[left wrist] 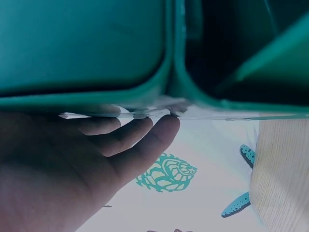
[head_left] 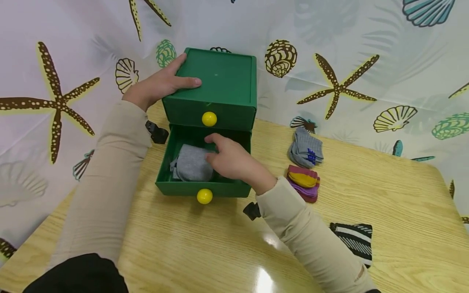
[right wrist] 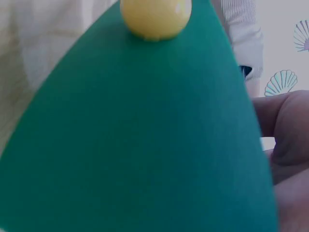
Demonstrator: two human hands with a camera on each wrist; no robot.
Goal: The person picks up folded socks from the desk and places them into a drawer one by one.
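A green two-drawer box (head_left: pixel 220 81) stands on the wooden table (head_left: pixel 384 195). Its upper drawer is closed, with a yellow knob (head_left: pixel 209 119). The lower drawer (head_left: pixel 183 189) is pulled out and has its own yellow knob (head_left: pixel 204 196). A folded grey sock (head_left: pixel 190 165) lies inside it. My left hand (head_left: pixel 157 83) rests on the box's top left corner, thumb on the lid, and its fingers (left wrist: pixel 120 140) lie fairly straight against the box (left wrist: pixel 87 48). My right hand (head_left: pixel 229 158) reaches into the open drawer and holds the sock's right edge. The right wrist view is filled by the drawer front (right wrist: pixel 145 145) and knob (right wrist: pixel 155 17).
To the right of the box lie a grey sock bundle with blue marks (head_left: pixel 305 148), a red, yellow and purple sock bundle (head_left: pixel 304 181), and a black-and-white striped sock (head_left: pixel 353 240) near my right sleeve. A seashell-print curtain (head_left: pixel 348 49) hangs behind the table.
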